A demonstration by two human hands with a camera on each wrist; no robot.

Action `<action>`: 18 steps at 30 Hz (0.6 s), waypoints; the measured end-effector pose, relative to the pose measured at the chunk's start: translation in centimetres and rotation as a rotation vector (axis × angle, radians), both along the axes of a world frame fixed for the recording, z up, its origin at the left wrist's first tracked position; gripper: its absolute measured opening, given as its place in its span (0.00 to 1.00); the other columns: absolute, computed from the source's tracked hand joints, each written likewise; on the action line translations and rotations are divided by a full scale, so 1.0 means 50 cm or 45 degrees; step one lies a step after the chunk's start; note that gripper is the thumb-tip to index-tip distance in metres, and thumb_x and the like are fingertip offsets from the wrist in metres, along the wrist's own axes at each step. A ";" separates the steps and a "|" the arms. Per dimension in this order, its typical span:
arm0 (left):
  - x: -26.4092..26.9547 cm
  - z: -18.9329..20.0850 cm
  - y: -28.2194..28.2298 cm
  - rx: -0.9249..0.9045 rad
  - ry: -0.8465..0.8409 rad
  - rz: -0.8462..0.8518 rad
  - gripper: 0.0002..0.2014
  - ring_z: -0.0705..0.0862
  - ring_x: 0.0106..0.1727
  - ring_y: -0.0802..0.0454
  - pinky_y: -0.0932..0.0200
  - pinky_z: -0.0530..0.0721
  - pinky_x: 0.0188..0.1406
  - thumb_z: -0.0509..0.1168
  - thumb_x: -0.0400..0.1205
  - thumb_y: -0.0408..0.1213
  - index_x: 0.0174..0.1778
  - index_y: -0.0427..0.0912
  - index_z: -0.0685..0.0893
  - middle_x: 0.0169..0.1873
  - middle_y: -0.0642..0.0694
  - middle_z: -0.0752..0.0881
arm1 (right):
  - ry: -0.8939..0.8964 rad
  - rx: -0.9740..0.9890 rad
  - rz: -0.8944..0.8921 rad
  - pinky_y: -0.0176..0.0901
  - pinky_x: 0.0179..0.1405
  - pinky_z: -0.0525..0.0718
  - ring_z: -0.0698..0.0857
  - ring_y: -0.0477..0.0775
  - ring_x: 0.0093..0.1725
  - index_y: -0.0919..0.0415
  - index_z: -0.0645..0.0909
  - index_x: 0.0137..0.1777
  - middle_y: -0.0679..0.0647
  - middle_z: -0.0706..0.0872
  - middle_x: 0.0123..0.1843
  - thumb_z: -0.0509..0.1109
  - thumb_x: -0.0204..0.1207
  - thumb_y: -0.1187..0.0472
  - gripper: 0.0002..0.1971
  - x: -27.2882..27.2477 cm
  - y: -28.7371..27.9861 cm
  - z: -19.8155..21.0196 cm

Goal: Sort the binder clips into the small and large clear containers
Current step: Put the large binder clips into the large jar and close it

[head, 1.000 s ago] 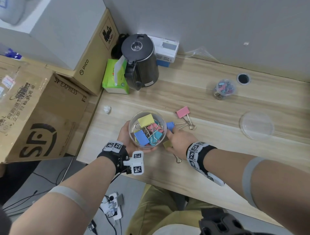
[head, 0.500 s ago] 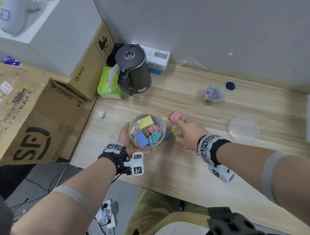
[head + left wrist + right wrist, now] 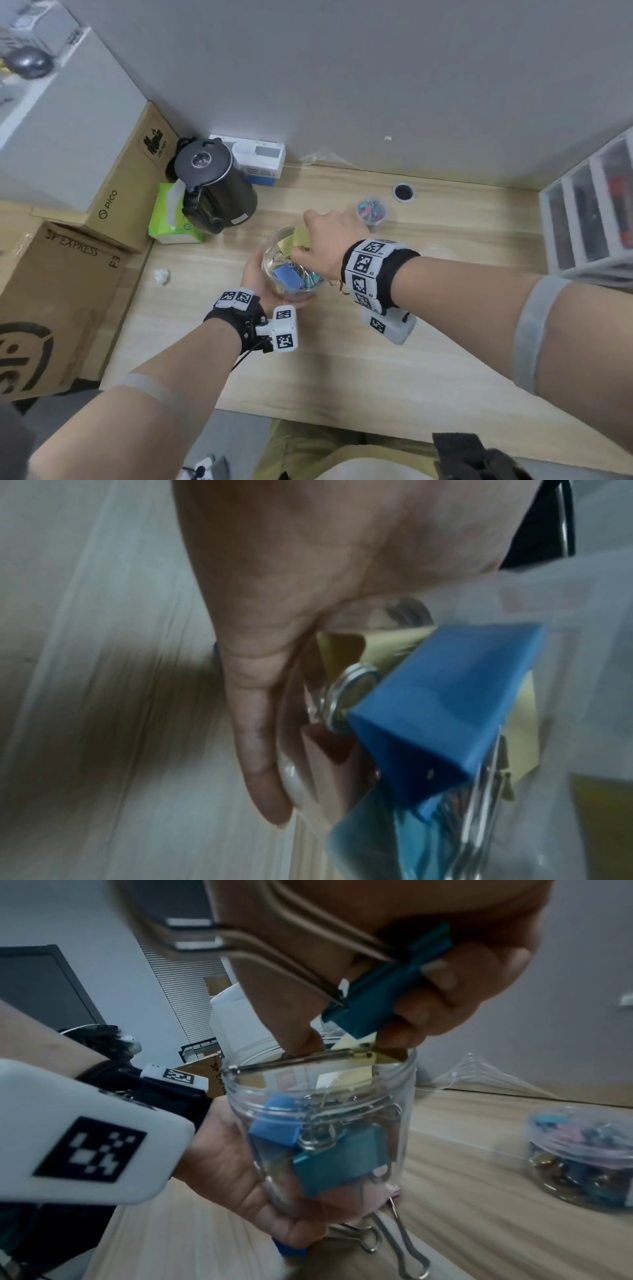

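- My left hand grips the jar upright.
- My right hand pinches a teal clip directly above the jar mouth, long axis tilted.

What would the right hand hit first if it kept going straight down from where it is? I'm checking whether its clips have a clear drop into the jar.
Probably the yellow binder clip lying across the mouth of the large clear jar. The right hand holds a teal binder clip just above it; depth is unclear.

jar: clear glossy plastic | desk: matt woodgrain | kettle: glossy dark
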State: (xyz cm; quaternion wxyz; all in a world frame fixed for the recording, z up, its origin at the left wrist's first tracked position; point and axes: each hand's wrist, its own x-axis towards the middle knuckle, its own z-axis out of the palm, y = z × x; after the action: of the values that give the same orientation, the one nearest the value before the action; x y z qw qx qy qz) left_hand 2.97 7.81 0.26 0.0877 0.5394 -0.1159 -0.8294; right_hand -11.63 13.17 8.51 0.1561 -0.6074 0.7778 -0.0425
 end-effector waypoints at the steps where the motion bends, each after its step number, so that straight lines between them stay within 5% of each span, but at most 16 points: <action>1: -0.008 -0.002 0.002 0.000 -0.004 0.002 0.32 0.91 0.44 0.25 0.31 0.88 0.46 0.62 0.78 0.64 0.64 0.39 0.85 0.49 0.31 0.92 | 0.050 0.019 0.009 0.46 0.33 0.71 0.77 0.60 0.38 0.55 0.70 0.50 0.51 0.72 0.32 0.63 0.74 0.38 0.20 -0.005 0.005 -0.004; 5: -0.031 -0.012 0.014 0.015 -0.009 -0.018 0.33 0.90 0.45 0.23 0.28 0.88 0.42 0.60 0.80 0.63 0.68 0.38 0.83 0.57 0.28 0.89 | 0.120 0.058 -0.007 0.45 0.33 0.71 0.78 0.59 0.38 0.55 0.72 0.46 0.51 0.76 0.37 0.61 0.75 0.40 0.18 -0.029 0.026 -0.008; 14: -0.053 -0.016 0.033 0.056 -0.007 -0.070 0.36 0.84 0.64 0.27 0.27 0.82 0.60 0.65 0.76 0.65 0.71 0.40 0.83 0.64 0.30 0.86 | 0.116 0.114 -0.059 0.46 0.37 0.73 0.77 0.60 0.38 0.57 0.73 0.45 0.52 0.77 0.38 0.60 0.77 0.60 0.02 -0.073 0.048 0.002; 18: -0.053 -0.011 0.034 0.072 0.030 -0.063 0.38 0.86 0.60 0.26 0.26 0.80 0.63 0.64 0.75 0.66 0.71 0.39 0.82 0.62 0.28 0.87 | 0.105 0.096 -0.063 0.50 0.41 0.75 0.76 0.61 0.37 0.57 0.73 0.44 0.52 0.75 0.35 0.58 0.78 0.52 0.09 -0.090 0.062 0.003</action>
State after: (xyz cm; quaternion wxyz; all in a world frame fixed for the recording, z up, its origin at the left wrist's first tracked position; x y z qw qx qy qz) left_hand 0.30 9.51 -0.31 0.0534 0.5289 -0.1047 -0.8405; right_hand -16.15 16.25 8.68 0.1456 -0.5828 0.7994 0.0078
